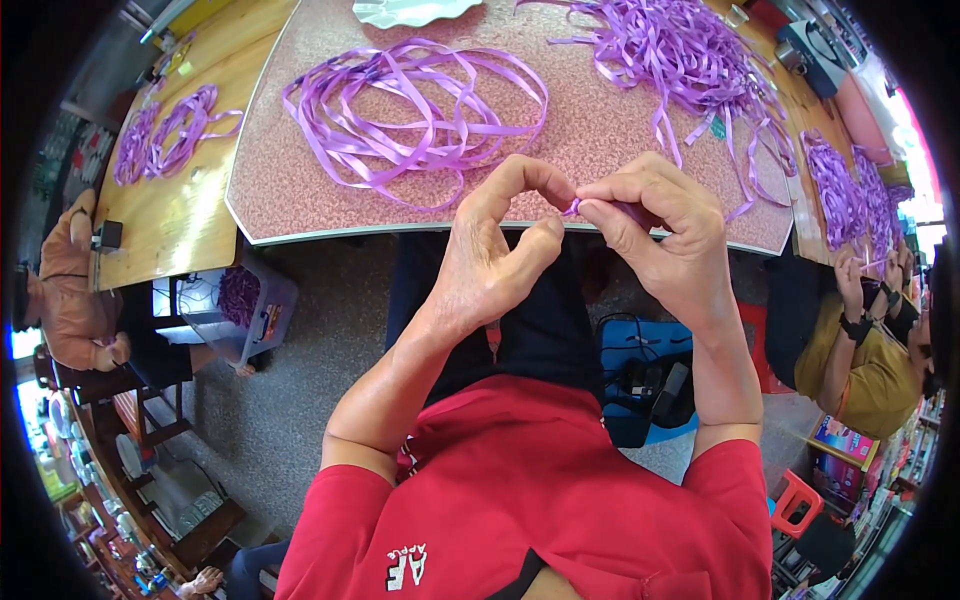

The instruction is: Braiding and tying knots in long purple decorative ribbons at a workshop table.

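At the near edge of the pink speckled table [262, 205], my hands meet over a small bit of purple ribbon [572, 209]. My right hand [665, 215] pinches it between thumb and forefinger, and more purple shows inside its curled fingers. On the other side, my left hand [500, 235] curves its forefinger and thumb round to the same bit. My fingertips partly cover the ribbon there. Beyond my left hand lies a loose coil of purple ribbon [430, 120]. A tangled heap of purple ribbon [680, 55] lies beyond my right hand, with strands trailing toward me.
A pale dish [415, 10] sits at the far edge. Wooden tables on both sides hold ribbon bundles [182, 130]. Co-workers sit at left [75, 260] and right [870, 370]. A plastic bin [270, 310] stands lower left; a blue stool with a dark bag [645, 385] is at right.
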`<action>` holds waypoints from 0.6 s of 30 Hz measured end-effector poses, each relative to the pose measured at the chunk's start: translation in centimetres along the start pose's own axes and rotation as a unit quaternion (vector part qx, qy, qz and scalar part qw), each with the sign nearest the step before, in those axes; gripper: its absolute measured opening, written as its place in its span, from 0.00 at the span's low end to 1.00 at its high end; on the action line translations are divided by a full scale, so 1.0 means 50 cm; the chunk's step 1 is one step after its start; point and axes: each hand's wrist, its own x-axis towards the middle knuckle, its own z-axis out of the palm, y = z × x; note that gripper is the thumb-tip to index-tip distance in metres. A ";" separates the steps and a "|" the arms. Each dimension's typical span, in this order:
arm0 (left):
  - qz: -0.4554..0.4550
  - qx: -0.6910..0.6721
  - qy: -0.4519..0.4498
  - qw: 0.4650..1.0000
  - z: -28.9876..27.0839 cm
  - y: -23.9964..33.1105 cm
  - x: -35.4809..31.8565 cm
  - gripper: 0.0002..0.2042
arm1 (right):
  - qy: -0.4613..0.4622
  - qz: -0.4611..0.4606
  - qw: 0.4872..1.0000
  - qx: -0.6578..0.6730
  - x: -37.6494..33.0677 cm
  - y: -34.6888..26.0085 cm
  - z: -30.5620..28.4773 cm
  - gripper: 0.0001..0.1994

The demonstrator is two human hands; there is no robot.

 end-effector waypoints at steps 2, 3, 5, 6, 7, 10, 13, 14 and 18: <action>0.051 -0.016 -0.010 0.998 0.000 -0.005 -0.002 0.10 | 0.004 0.002 1.000 0.000 0.000 0.002 0.002 0.05; 0.051 -0.016 -0.010 0.999 0.000 -0.003 -0.002 0.10 | 0.012 -0.007 1.000 0.006 0.000 0.002 0.003 0.05; 0.033 0.005 -0.014 0.999 0.002 0.004 -0.003 0.12 | 0.021 -0.016 1.000 0.013 0.000 0.004 0.006 0.05; 0.034 0.005 -0.013 0.999 0.003 0.001 -0.004 0.12 | 0.021 -0.025 0.999 0.008 -0.001 0.004 0.007 0.05; 0.006 -0.029 -0.017 0.999 0.003 -0.005 -0.005 0.12 | 0.021 -0.034 0.999 0.002 -0.001 0.004 0.008 0.05; -0.043 -0.062 -0.023 0.997 -0.004 0.000 -0.007 0.12 | 0.018 -0.002 0.998 0.057 -0.003 0.002 0.007 0.06; -0.058 -0.046 -0.028 0.997 -0.014 0.006 -0.009 0.11 | 0.021 0.010 0.998 0.060 -0.004 0.001 0.004 0.06; -0.052 -0.030 -0.029 0.998 -0.016 0.006 -0.009 0.11 | 0.021 0.011 0.998 0.060 -0.004 0.001 0.001 0.06; 0.051 0.044 -0.070 0.995 -0.018 0.000 -0.002 0.12 | 0.005 -0.042 0.999 -0.007 -0.003 0.001 -0.001 0.07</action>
